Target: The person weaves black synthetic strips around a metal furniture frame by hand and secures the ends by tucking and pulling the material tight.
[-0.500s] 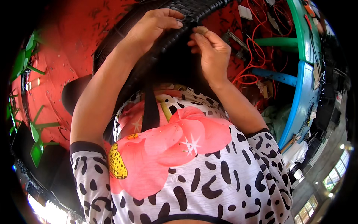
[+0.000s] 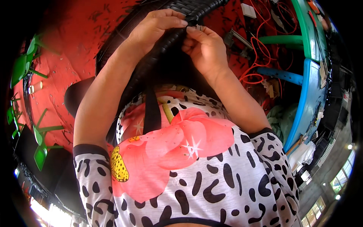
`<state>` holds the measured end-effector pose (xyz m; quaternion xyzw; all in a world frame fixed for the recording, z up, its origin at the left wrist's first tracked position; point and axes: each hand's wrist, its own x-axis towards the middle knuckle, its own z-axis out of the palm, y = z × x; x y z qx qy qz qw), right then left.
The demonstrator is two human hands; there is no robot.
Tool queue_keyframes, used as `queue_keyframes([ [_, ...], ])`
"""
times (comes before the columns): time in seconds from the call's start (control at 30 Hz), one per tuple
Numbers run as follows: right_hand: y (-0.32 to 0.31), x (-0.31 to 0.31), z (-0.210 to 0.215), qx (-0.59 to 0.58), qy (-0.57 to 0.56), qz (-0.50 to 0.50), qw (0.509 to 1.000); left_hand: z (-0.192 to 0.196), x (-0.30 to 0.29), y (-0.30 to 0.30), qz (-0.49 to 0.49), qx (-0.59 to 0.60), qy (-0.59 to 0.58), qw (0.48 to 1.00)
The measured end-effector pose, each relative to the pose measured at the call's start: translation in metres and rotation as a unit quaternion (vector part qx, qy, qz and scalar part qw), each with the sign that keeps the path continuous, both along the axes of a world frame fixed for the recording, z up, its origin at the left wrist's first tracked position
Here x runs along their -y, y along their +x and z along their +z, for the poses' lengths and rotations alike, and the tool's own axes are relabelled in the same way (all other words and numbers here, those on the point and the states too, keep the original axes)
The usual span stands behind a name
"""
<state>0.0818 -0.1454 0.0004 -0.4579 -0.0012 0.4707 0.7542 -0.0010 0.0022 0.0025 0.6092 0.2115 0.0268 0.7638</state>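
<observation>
A black woven wicker piece (image 2: 172, 41) with a thick braided rim lies across my lap and reaches toward the far side. My left hand (image 2: 157, 26) lies over the rim, its thumb and fingers closed on the braided edge. Just right of it, my right hand (image 2: 208, 45) is closed in a pinch against the same edge, fingers curled under. Between the fingertips a dark loop of flat black strip (image 2: 192, 20) shows at the rim; the end in the right fingers is mostly hidden.
Red flooring (image 2: 72, 68) is strewn with black scraps. Green stools (image 2: 39, 147) stand at left. A green table edge (image 2: 308, 34) and a blue one (image 2: 304, 102) run along the right, with an orange-red cord (image 2: 257, 49) and a white box (image 2: 248, 10) beside them.
My right hand has moved left, up against the rim and closer to the left fingertips. The left hand stays nearly in place on the edge.
</observation>
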Motion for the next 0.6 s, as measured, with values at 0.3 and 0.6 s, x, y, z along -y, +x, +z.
queue_keyframes([
  [0.3, -0.001, 0.000, -0.004, 0.015, 0.000, 0.004, 1.000, -0.009, 0.001, 0.001, 0.028, 0.003, 0.015, 0.999],
  [0.6, 0.005, 0.004, -0.012, 0.330, -0.111, 0.009, 0.938, -0.012, 0.006, 0.003, 0.041, 0.001, 0.089, 0.995],
])
